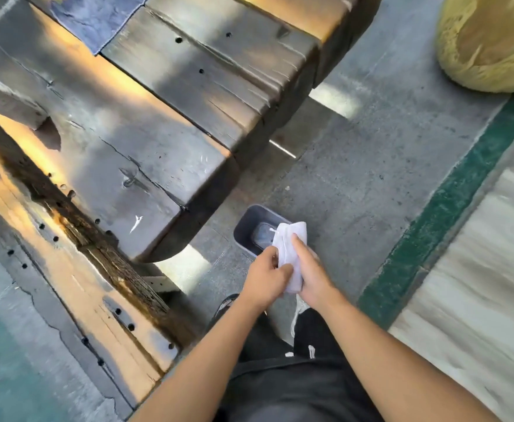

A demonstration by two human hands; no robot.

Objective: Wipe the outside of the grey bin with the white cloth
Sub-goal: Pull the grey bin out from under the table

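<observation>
The small grey bin (246, 222) stands upright on the concrete ground, its open top facing me, right beside the end of a wooden bench. A white cloth (290, 248) is bunched above the bin's near right rim and covers part of it. My left hand (265, 278) pinches the cloth's lower left edge. My right hand (312, 272) grips the cloth from the right, index finger stretched along it. Both hands hover just in front of the bin; the bin's near wall is hidden behind them.
A heavy dark wooden bench (146, 123) fills the left and top. Grey concrete floor (371, 147) lies to the right, crossed by a green painted stripe (450, 208). A yellowish rock (490, 41) sits top right. My black-clad legs and shoes (280, 345) are below the hands.
</observation>
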